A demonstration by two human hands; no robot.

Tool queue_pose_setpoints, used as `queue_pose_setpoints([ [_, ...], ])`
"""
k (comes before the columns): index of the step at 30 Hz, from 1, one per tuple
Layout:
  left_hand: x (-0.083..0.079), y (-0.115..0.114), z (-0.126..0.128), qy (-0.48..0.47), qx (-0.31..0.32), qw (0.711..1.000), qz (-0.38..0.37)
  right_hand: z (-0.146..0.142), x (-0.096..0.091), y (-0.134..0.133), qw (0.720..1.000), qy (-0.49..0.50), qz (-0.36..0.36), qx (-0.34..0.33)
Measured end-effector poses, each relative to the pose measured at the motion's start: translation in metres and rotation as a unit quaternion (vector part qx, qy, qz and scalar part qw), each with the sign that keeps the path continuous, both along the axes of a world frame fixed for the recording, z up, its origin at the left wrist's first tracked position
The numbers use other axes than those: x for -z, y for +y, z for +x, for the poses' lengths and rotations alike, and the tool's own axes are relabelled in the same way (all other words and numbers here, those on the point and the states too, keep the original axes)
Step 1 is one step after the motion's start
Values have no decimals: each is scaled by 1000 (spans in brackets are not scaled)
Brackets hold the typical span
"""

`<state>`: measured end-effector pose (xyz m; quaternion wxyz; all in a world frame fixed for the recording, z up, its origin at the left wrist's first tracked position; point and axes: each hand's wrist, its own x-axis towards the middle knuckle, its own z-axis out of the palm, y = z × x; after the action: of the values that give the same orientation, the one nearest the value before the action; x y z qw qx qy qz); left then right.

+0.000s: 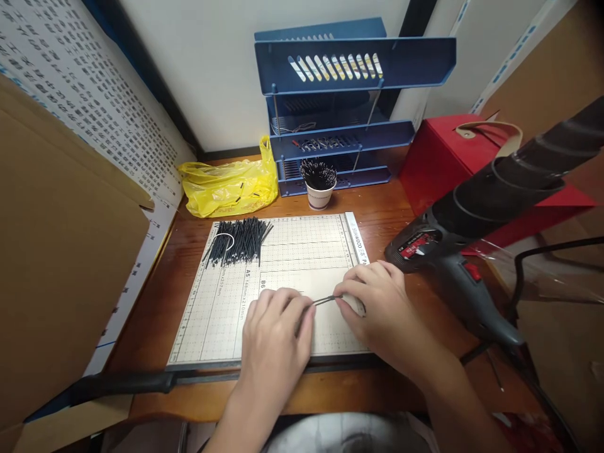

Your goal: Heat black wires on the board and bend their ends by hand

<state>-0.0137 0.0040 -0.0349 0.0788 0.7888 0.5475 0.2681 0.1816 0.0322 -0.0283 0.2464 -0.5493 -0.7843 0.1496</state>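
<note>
My left hand [278, 333] and my right hand [377, 305] rest on a pale gridded cutting board [287, 258] near its front edge. Between them runs a thin dark wire [325, 301]; each hand pinches one end, fingers closed. A pile of short black wires [238, 240] lies on the board's far left corner, well away from both hands. A paper cup [319, 192] stuffed with more black wires stands just behind the board.
A heat gun [453, 264] with a black nozzle sits at the right, close to my right hand. A blue stacked tray rack [340, 94], a yellow plastic bag [231, 185] and a red box [453, 163] stand behind. Cardboard [56, 251] walls the left.
</note>
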Motion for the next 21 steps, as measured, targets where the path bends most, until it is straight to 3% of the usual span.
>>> queue_pose_setpoints([
  [6,0,-4,3,14,-22,998,59,-3,7,-6,999,36,18,-4],
  [15,16,-23,9,61,33,995,76,5,5,-11,998,38,43,-12],
  [21,16,-24,9,71,46,993,78,10,8,-19,997,8,68,20],
])
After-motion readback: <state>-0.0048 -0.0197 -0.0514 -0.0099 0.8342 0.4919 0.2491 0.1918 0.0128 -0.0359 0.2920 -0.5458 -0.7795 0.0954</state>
